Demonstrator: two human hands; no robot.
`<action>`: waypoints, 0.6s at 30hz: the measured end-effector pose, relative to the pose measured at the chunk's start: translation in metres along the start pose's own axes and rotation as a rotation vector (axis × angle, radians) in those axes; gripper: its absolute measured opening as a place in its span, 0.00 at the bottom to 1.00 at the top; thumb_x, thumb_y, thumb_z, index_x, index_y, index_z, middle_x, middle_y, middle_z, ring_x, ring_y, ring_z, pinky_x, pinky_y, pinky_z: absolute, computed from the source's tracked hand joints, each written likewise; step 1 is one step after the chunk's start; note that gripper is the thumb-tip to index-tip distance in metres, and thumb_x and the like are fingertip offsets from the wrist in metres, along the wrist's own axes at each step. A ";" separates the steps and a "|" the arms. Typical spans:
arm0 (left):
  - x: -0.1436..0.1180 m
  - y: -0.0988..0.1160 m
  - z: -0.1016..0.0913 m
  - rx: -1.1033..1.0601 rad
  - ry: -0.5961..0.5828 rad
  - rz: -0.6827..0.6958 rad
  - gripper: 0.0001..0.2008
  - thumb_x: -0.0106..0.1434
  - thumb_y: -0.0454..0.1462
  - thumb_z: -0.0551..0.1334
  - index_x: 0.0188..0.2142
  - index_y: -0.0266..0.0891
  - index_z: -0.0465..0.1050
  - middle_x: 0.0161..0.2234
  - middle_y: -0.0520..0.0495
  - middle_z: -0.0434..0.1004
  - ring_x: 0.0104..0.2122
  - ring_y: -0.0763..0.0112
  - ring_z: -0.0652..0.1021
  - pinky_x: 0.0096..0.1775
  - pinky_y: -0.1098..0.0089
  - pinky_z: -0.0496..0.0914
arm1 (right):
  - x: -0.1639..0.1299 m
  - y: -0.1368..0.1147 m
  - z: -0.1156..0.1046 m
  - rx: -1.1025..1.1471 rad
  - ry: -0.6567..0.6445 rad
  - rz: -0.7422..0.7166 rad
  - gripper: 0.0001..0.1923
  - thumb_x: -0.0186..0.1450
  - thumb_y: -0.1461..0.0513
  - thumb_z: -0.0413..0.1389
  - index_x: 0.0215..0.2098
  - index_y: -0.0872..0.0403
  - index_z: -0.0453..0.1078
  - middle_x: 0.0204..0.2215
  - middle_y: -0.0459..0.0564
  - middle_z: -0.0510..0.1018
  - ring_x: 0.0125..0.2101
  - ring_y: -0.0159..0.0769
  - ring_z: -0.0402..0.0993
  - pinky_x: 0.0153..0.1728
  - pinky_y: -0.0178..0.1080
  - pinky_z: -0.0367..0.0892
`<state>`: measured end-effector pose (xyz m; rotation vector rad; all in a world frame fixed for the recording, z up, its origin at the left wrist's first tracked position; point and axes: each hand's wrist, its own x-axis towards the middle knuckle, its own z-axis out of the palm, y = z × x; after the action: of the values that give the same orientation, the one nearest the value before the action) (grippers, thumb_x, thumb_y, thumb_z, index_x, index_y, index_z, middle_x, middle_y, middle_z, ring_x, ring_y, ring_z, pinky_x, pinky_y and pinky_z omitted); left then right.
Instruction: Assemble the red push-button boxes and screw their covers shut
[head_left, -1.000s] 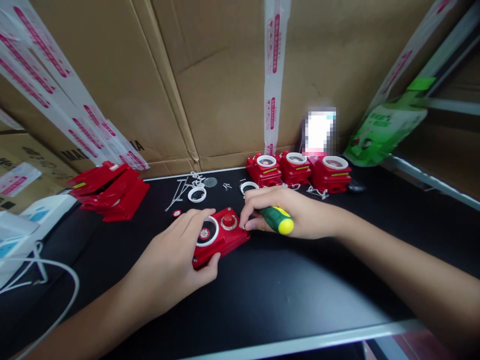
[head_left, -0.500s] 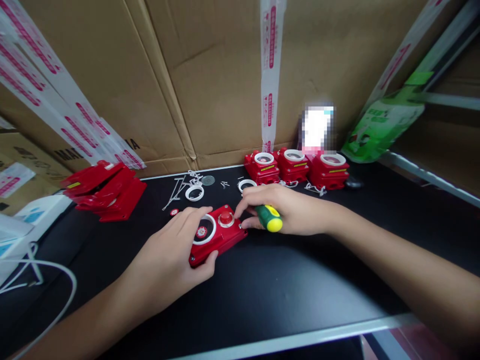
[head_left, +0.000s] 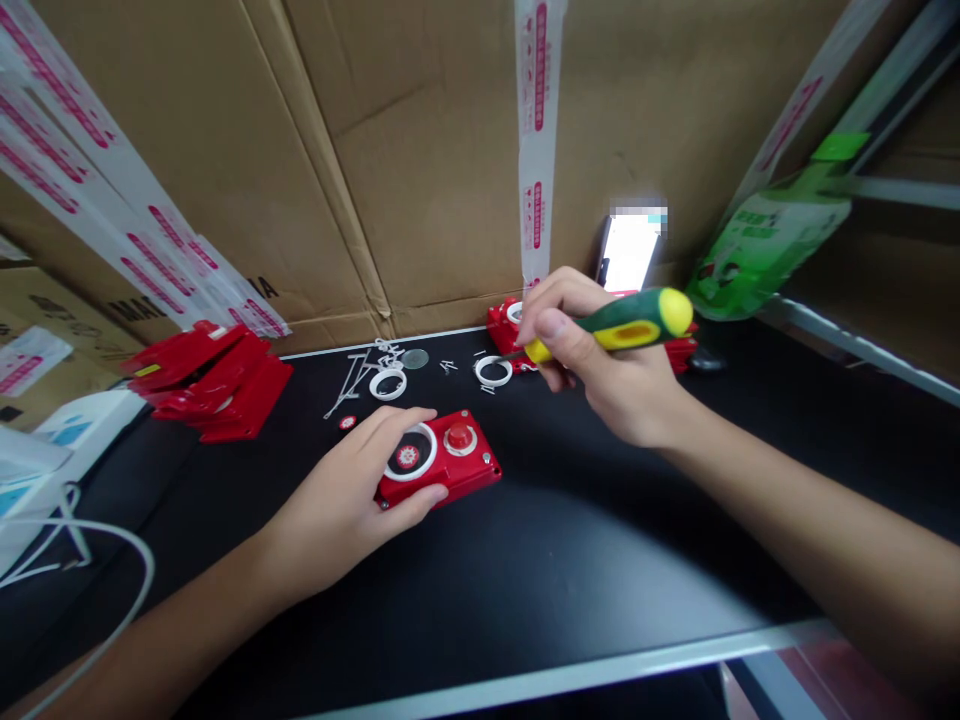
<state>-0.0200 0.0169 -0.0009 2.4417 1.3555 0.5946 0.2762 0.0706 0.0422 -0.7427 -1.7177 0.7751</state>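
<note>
My left hand (head_left: 345,500) is closed around the left end of a red call-point box (head_left: 469,470), which lies on the black tabletop. A white ring with a round emblem and a red button show on the box's top face. Raised to the right, my right hand (head_left: 600,360) grips a green and yellow screwdriver (head_left: 622,325). The screwdriver's shaft points left, over the edge of a loose white ring (head_left: 493,371). Small screws (head_left: 447,367) lie left of that ring. Another white ring (head_left: 388,384) sits further left, beside a clear disc (head_left: 415,359).
Stacked red covers (head_left: 217,385) stand at the left, near a white device with a cable (head_left: 142,560). Red boxes (head_left: 504,320) line the back, partly behind my right hand. A lit phone (head_left: 631,248) and a green pouch (head_left: 772,245) lean there. Cardboard (head_left: 435,150) walls the rear.
My right hand has lifted off the box's right end and moved up and right, turning the screwdriver so its shaft shows. My left hand still holds the box, now turned slightly.
</note>
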 end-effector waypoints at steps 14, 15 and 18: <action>0.006 0.000 0.000 -0.064 0.050 -0.054 0.27 0.66 0.48 0.74 0.61 0.49 0.74 0.57 0.48 0.84 0.52 0.54 0.85 0.56 0.55 0.78 | -0.010 -0.012 0.032 0.214 -0.005 0.169 0.24 0.72 0.47 0.68 0.29 0.49 0.67 0.16 0.37 0.65 0.11 0.26 0.62 0.13 0.32 0.54; 0.005 0.000 0.000 -0.065 0.050 -0.054 0.27 0.66 0.48 0.74 0.62 0.49 0.73 0.58 0.48 0.83 0.53 0.55 0.85 0.56 0.55 0.79 | -0.010 -0.012 0.032 0.197 -0.010 0.171 0.24 0.72 0.46 0.68 0.29 0.49 0.67 0.16 0.37 0.65 0.11 0.26 0.62 0.13 0.33 0.54; 0.005 -0.002 0.001 -0.070 0.042 -0.054 0.27 0.66 0.48 0.74 0.62 0.50 0.73 0.59 0.48 0.83 0.53 0.54 0.85 0.56 0.55 0.79 | -0.010 -0.010 0.032 0.154 -0.041 0.179 0.23 0.73 0.46 0.67 0.29 0.49 0.66 0.16 0.37 0.66 0.12 0.27 0.62 0.14 0.34 0.54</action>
<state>-0.0184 0.0224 -0.0009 2.3420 1.3880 0.6727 0.2469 0.0526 0.0370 -0.7856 -1.6221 1.0406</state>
